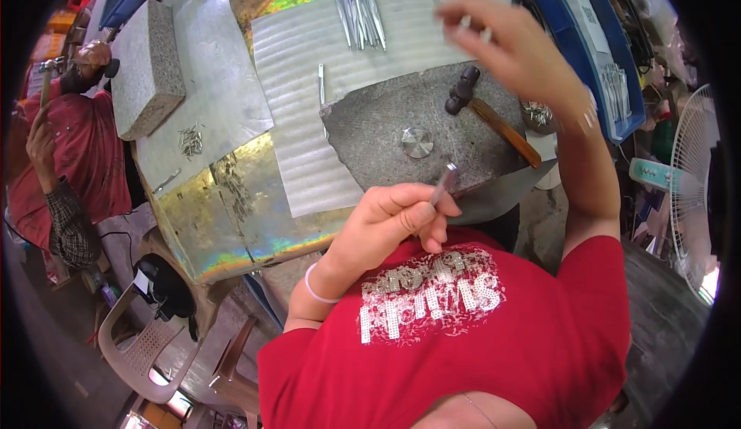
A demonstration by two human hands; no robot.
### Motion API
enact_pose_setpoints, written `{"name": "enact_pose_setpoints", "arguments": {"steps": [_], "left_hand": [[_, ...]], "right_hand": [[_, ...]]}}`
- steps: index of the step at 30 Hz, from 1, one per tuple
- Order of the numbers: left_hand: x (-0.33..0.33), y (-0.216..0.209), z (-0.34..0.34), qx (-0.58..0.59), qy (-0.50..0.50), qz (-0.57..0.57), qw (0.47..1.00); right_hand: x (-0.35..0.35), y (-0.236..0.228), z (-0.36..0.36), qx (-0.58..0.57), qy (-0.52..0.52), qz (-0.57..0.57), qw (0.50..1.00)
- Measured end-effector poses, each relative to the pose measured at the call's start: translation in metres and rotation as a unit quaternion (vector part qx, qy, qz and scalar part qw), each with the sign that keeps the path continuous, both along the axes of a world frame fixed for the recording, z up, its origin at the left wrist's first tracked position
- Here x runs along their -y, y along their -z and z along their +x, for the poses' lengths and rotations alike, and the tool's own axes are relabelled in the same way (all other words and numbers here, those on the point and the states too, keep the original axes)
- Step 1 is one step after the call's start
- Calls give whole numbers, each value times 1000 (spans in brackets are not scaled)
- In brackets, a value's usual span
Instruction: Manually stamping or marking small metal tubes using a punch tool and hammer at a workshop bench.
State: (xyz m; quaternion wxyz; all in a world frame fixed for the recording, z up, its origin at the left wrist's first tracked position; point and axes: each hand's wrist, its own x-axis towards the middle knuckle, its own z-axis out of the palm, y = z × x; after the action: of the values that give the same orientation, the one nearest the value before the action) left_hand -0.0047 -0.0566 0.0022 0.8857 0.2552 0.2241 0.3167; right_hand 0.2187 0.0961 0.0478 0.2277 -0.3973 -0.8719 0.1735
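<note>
Close to my chest, my left hand is closed around a slim silver metal piece whose end sticks up past the fingertips. My right hand is raised over the far right of the white foam sheet, blurred, so its grip is unclear. Between the hands lies a rough grey stone slab bearing a round shiny metal disc and a hammer with a wooden handle. Beyond the slab several slim pointed silver pieces, like tweezers, lie in a bundle. One more slim piece lies beside the slab's left edge.
A dish of small metal parts stands right of the hammer. Blue trays line the right side, near a fan. At left are a stone block, a pile of small metal bits and a co-worker holding a hammer.
</note>
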Motion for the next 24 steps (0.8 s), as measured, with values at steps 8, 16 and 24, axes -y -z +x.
{"name": "enact_pose_setpoints", "arguments": {"steps": [8, 16, 24], "left_hand": [[27, 11, 19, -371, -4, 525, 766], [50, 37, 31, -437, 126, 539, 709], [103, 113, 47, -465, 138, 465, 741]], "right_hand": [[162, -6, 2, 163, -113, -160, 967], [205, 42, 2, 114, 3, -281, 953], [240, 111, 7, 140, -8, -344, 929]]}}
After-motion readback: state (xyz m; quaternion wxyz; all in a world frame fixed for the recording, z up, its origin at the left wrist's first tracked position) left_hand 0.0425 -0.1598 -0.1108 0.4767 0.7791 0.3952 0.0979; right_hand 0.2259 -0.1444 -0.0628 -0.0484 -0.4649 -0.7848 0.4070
